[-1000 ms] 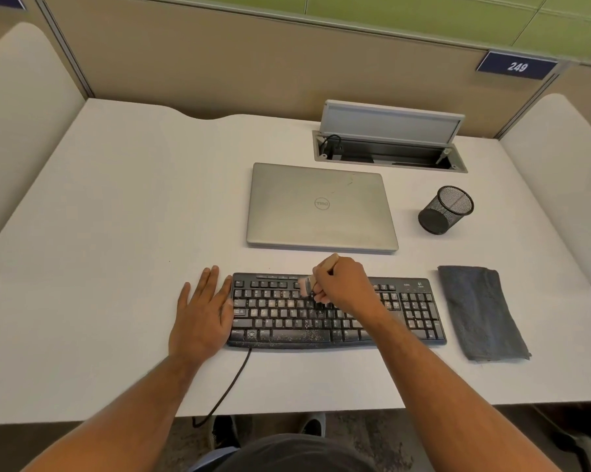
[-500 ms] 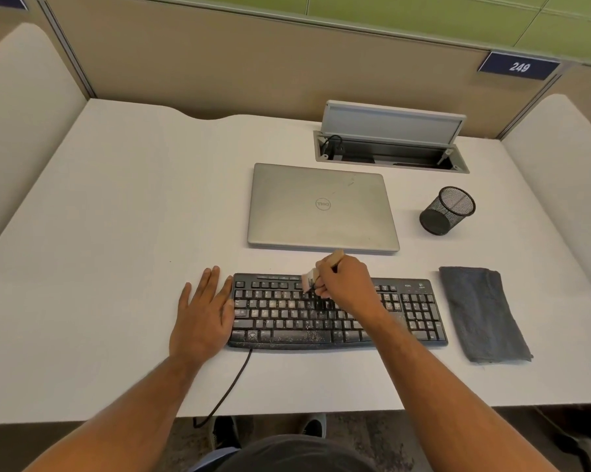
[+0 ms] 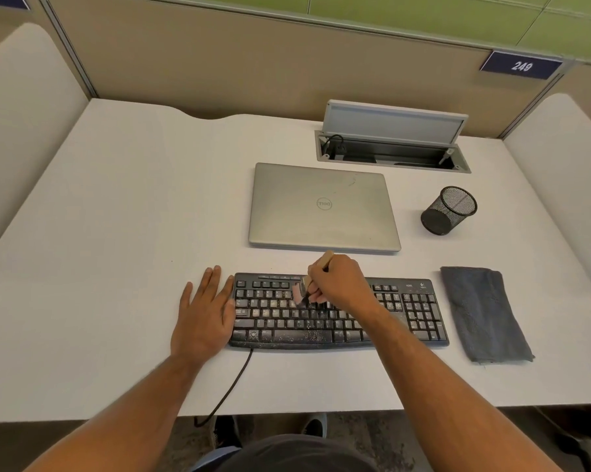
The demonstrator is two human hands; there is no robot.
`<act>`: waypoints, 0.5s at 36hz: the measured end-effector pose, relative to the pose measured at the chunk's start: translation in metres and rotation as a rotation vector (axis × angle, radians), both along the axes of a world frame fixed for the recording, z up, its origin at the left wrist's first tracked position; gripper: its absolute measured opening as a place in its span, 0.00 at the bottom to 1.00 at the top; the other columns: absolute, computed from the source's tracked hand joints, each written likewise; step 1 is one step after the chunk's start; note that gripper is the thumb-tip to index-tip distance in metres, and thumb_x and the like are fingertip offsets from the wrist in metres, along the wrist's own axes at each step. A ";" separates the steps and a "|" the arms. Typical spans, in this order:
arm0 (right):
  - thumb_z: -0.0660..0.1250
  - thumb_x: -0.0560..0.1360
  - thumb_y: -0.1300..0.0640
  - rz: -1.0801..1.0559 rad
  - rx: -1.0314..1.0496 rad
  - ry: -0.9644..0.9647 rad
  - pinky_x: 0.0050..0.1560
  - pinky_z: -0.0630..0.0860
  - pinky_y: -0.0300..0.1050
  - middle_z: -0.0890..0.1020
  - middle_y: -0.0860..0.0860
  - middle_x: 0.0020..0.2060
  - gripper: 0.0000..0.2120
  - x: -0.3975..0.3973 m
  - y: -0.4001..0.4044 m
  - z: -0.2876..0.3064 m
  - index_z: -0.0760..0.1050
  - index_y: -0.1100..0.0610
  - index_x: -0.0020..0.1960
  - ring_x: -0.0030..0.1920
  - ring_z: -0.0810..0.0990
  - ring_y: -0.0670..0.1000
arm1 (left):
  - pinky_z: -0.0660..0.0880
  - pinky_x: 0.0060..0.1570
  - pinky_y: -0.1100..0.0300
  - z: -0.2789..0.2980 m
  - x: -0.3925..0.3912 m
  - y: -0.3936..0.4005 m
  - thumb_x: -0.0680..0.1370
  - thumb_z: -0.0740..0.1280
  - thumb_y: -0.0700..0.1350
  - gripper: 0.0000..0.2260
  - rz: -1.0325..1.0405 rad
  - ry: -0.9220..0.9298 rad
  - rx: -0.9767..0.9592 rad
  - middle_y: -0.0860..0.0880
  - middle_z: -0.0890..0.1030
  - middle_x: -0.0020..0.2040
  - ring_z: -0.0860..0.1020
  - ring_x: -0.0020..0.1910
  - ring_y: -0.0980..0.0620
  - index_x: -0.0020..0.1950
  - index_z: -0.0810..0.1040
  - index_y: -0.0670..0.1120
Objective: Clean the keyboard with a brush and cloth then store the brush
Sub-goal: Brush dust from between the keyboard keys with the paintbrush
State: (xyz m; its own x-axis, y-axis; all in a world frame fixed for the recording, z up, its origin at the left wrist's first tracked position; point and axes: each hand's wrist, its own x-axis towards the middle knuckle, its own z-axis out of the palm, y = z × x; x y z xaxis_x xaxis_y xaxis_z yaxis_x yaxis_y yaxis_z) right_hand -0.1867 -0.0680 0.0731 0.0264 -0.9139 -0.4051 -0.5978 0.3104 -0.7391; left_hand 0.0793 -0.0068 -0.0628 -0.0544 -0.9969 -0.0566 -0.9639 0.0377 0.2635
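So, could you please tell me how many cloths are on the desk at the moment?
1. A grey cloth lies folded on the desk, just right of the keyboard and in front of the mesh pen cup. None other shows.

black keyboard (image 3: 338, 315), speckled with pale debris, lay on the white desk (image 3: 117, 233). left hand (image 3: 203, 316) rested flat against its left end, fingers straight. right hand (image 3: 338, 284) held a wooden-handled brush (image 3: 304, 289) in a closed grip, bristles on the upper key rows. grey cloth (image 3: 484, 315) lay right of the keyboard; closed laptop (image 3: 324, 207) and mesh cup (image 3: 449, 210) stood behind.
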 end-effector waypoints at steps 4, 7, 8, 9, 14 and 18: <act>0.64 0.85 0.54 -0.040 -0.073 -0.030 0.47 0.86 0.46 0.87 0.51 0.38 0.10 0.001 0.001 -0.002 0.82 0.58 0.55 0.38 0.88 0.46 | 0.47 0.81 0.44 0.000 0.000 0.000 0.83 0.39 0.56 0.29 0.003 -0.001 0.000 0.50 0.52 0.84 0.45 0.83 0.53 0.83 0.56 0.51; 0.64 0.85 0.54 -0.018 -0.039 -0.012 0.48 0.86 0.46 0.87 0.51 0.39 0.10 0.003 0.002 -0.004 0.82 0.58 0.55 0.38 0.88 0.47 | 0.45 0.81 0.45 0.000 0.000 0.000 0.83 0.38 0.57 0.29 0.003 -0.002 -0.001 0.50 0.51 0.84 0.44 0.83 0.54 0.83 0.55 0.52; 0.64 0.85 0.54 -0.002 -0.020 0.002 0.47 0.86 0.47 0.87 0.52 0.38 0.11 0.003 0.002 -0.003 0.82 0.59 0.53 0.37 0.88 0.48 | 0.45 0.81 0.45 0.000 0.000 0.000 0.83 0.39 0.57 0.29 0.003 -0.003 -0.002 0.50 0.50 0.84 0.44 0.83 0.54 0.83 0.55 0.52; 0.64 0.85 0.55 0.014 -0.004 0.010 0.46 0.86 0.47 0.87 0.52 0.37 0.13 0.003 0.002 -0.002 0.83 0.61 0.51 0.37 0.88 0.49 | 0.46 0.81 0.45 0.000 0.000 0.000 0.83 0.39 0.56 0.29 0.003 -0.003 -0.003 0.50 0.51 0.84 0.44 0.83 0.53 0.83 0.55 0.52; 0.63 0.85 0.54 -0.020 -0.062 -0.026 0.48 0.86 0.48 0.87 0.51 0.38 0.11 0.008 0.000 0.000 0.82 0.57 0.52 0.38 0.88 0.46 | 0.47 0.81 0.44 -0.001 0.000 0.000 0.83 0.39 0.56 0.29 0.005 0.006 -0.008 0.50 0.52 0.84 0.45 0.83 0.53 0.83 0.56 0.51; 0.60 0.86 0.52 0.033 -0.044 0.044 0.49 0.86 0.50 0.87 0.52 0.37 0.16 0.012 0.002 -0.004 0.83 0.59 0.50 0.37 0.87 0.47 | 0.47 0.81 0.44 -0.001 0.001 0.000 0.83 0.40 0.56 0.29 0.001 0.010 -0.014 0.50 0.52 0.84 0.46 0.83 0.53 0.83 0.57 0.52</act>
State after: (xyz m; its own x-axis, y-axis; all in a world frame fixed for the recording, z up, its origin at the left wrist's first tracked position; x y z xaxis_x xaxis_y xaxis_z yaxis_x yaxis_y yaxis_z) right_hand -0.1749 -0.0660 0.0694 0.0401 -0.9298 -0.3659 -0.6396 0.2574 -0.7243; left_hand 0.0799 -0.0066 -0.0641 -0.0543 -0.9976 -0.0422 -0.9613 0.0408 0.2725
